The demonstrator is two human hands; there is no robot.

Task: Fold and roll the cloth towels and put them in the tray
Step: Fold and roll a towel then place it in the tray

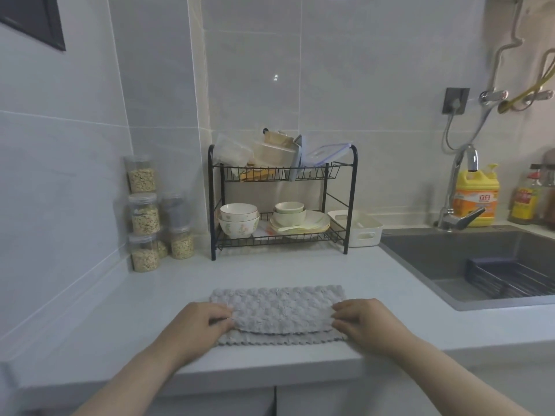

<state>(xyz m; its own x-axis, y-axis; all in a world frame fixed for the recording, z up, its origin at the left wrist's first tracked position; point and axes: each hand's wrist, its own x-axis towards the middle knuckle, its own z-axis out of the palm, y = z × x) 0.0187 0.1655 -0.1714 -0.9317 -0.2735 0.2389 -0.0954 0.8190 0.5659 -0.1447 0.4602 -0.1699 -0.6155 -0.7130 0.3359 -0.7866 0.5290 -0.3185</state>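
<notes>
Pinching grey towel (277,310), 立白 bottle (476,199) beyond

One legible mark only. Yellow bottle (477,187), standing on the surface (300,265) behind the tap (459,187) at the back edge of the sink (444,253): its orange label (471,205) carries two bold Chinese characters, 立白, set across the middle. Smaller print around and beneath those characters is there but too blurred to read. Just right of it, a darker bottle (525,202) with a yellow-and-red label: lines of print show as smudges, none legible. At the far right edge, further bottles are partly cropped and their markings cannot be read.
</notes>
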